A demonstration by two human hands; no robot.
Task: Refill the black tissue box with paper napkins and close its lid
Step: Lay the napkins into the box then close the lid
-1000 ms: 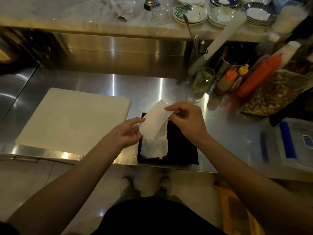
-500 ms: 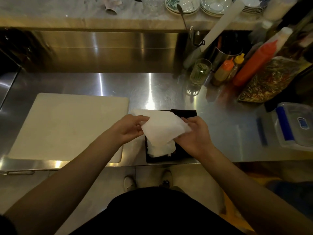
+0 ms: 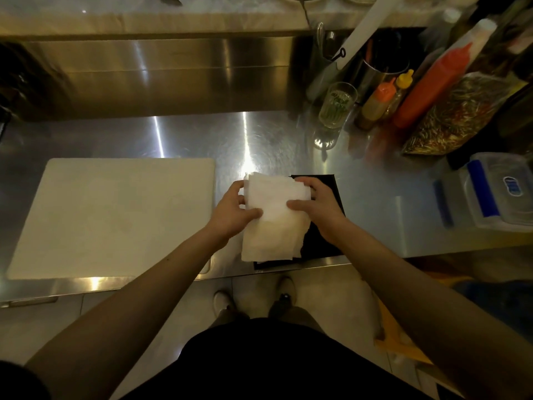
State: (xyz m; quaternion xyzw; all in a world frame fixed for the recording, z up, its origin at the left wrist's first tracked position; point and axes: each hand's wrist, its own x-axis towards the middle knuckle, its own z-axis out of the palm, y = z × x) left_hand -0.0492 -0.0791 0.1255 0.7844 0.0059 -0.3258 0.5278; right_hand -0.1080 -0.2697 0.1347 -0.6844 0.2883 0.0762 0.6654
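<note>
The black tissue box [image 3: 331, 241] lies open at the front edge of the steel counter, mostly covered by a stack of white paper napkins [image 3: 274, 220]. My left hand [image 3: 233, 210] grips the stack's left side, thumb on top. On the right side my right hand [image 3: 317, 206] holds the same stack, fingers curled over its far edge. The napkins lie flat over the box's left half. Whether a lid is attached I cannot tell; only black surface shows to the right and below the stack.
A white cutting board [image 3: 115, 215] lies left of the box. At the back right stand a glass [image 3: 336, 106], squeeze bottles [image 3: 377, 102], a red sauce bottle [image 3: 427, 88] and a bag of dried chillies [image 3: 455, 114]. A clear plastic container [image 3: 496, 192] sits far right.
A single raised napkin has been folded down flat onto the stack over the box. Both hands have lowered and now clasp the stack's sides. The camera has tilted downward.
</note>
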